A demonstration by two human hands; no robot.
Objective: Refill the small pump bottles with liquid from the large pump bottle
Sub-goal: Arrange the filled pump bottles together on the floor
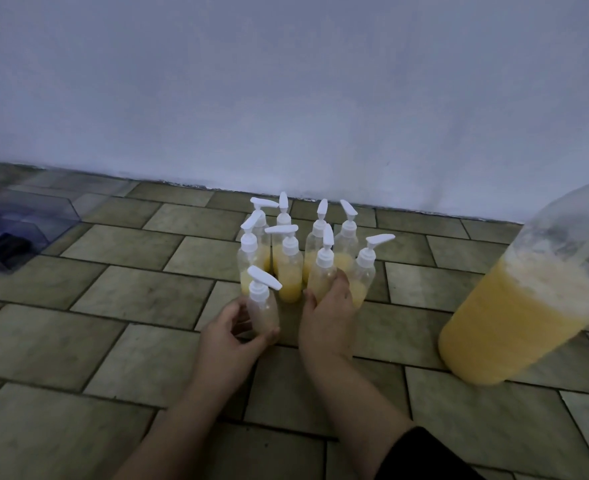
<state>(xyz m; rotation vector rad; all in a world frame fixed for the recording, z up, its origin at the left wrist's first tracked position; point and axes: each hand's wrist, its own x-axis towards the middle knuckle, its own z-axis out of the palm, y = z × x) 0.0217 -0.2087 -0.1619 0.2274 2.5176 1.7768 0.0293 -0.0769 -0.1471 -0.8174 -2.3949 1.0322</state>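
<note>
The wall (286, 81) fills the upper half of the view, pale and featureless. Below it the tiled floor (123, 296) carries every item.

The large bottle (528, 306) stands at my right, leaning in the wide-angle view. Its top is cut off by the frame edge, so no pump is visible. Yellow liquid fills its lower part; the upper part is clear and streaked.

A clear plastic tray (26, 220) lies at the far left, partly cut off. Dark objects inside it are too dim to identify.

The cluster of small pump bottles (307, 244) stands near the wall, centre frame, each with a white pump head. Rear bottles are partly hidden by front ones, so I cannot give their fill levels. Front ones show yellow liquid in the lower half.

My right hand (327, 317) wraps one small bottle (322, 275) at the front of the cluster, fingers curled round its lower body. The hand hides its base.

My left hand (230, 334) holds a separate small bottle (262, 306) just in front of the cluster, thumb and fingers curled loosely round its lower half. Its contents look pale and cloudy; the level is hard to read.
</note>
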